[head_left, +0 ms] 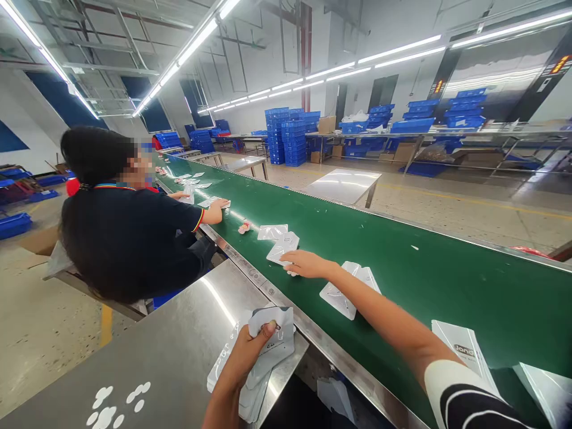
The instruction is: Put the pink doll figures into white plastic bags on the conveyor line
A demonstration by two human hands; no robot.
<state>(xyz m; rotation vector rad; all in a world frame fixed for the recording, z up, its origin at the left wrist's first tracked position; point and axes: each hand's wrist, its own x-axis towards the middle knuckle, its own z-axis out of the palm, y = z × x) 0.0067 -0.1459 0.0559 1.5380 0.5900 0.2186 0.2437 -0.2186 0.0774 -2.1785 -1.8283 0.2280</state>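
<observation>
My left hand [250, 351] is closed on a white-silver pouch [281, 341] with small print, its thumb pressed on the front. Beneath it a pile of similar pouches [254, 398] lies at the corner of the metal table. Over the green belt, my right hand [306, 264] reaches out with fingers extended, touching or just above the near end of some flat pouches [283, 245]. A small whitish thing shows under its fingers, too covered to name. Below my right forearm lie more pouches [342, 298].
The green conveyor belt [402, 280] runs away to the upper left. A co-worker [129, 232] sits on its left side, handling pouches. White round stickers [106, 417] lie on the metal table [179, 339]. More pouches [462, 348] are at the right. Blue crates [292, 143] stand beyond.
</observation>
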